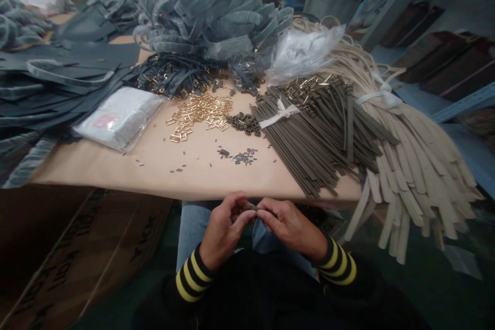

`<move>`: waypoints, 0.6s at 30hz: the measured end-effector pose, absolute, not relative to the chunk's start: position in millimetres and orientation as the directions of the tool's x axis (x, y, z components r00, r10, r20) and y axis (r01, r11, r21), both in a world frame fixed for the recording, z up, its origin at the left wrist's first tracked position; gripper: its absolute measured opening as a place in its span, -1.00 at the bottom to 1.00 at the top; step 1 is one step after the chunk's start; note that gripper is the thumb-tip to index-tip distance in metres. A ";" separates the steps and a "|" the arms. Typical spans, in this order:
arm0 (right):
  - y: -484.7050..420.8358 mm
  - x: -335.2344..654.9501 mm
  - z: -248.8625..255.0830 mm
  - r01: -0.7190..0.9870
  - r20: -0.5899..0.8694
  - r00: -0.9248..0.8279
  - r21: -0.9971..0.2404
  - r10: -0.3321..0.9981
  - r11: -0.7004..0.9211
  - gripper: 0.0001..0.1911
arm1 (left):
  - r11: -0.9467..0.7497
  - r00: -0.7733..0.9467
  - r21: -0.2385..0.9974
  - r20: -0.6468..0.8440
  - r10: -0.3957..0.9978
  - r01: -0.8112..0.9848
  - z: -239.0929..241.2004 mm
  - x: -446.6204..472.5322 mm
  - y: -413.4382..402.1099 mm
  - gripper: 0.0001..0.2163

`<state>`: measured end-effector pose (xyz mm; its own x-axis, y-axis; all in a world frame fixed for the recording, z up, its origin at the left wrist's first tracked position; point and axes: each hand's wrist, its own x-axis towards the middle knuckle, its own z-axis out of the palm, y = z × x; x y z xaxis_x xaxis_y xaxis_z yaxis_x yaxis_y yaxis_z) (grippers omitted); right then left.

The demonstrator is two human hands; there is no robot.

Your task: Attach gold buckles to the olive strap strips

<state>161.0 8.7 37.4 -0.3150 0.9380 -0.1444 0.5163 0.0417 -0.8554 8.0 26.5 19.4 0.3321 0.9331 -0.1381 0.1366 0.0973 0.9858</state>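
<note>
My left hand [226,227] and my right hand [288,224] meet over my lap, just below the table's front edge. Both pinch a small dark strap piece [250,208] between their fingertips; its shape is hard to make out. On the tan table [162,165] ahead lie a pile of gold buckles [201,113], a heap of small dark loops [245,124] and scattered tiny dark bits [242,156]. A tied bundle of olive-brown straps [320,134] fans out to the right of them.
Cream straps [410,165] hang over the table's right edge. Grey straps [209,5] are piled at the back, dark straps with buckles [174,75] below them. A plastic packet [119,116] lies at left beside dark leather sheets [46,87]. A cardboard box [69,258] stands under the table.
</note>
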 end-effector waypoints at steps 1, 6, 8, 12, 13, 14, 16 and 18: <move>9.2 161.3 36.4 0.496 -0.153 -0.314 -0.868 0.937 0.025 -0.75 | 0.148 0.307 0.984 -0.170 0.936 0.094 19.9 8.3 27.4 -0.85; 10.2 158.3 29.1 0.481 -0.195 -0.275 -0.876 0.942 -0.041 -0.89 | 0.310 0.312 0.946 -0.325 0.893 0.098 21.1 10.9 32.1 -0.85; 10.7 155.8 26.3 0.479 -0.210 -0.254 -0.875 0.944 -0.066 -0.89 | 0.344 0.340 0.933 -0.359 0.869 0.103 20.1 12.3 31.3 -0.83; 13.8 152.7 24.3 0.493 -0.227 -0.303 -0.868 0.926 -0.052 -0.83 | 0.375 0.339 0.923 -0.380 0.861 0.083 16.5 13.0 29.1 -0.78; 14.9 152.7 24.7 0.497 -0.232 -0.311 -0.866 0.922 -0.051 -0.82 | 0.378 0.316 0.923 -0.379 0.870 0.066 15.1 12.4 29.2 -0.77; 16.0 152.9 25.3 0.495 -0.244 -0.316 -0.867 0.917 -0.060 -0.82 | 0.375 0.287 0.926 -0.373 0.882 0.049 13.5 11.5 29.7 -0.76; 18.2 153.9 26.7 0.465 -0.284 -0.335 -0.879 0.898 -0.105 -0.83 | 0.352 0.239 0.936 -0.347 0.907 0.022 10.3 9.2 31.2 -0.76; 21.0 155.5 27.5 0.425 -0.313 -0.355 -0.893 0.881 -0.147 -0.86 | 0.321 0.256 0.947 -0.319 0.913 0.034 8.8 6.8 33.5 -0.76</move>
<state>155.5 21.0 27.5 -0.3549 0.8808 -0.3134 0.4251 -0.1465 -0.8932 6.8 33.5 8.8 0.2562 0.9126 -0.3185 0.0344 0.3207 0.9466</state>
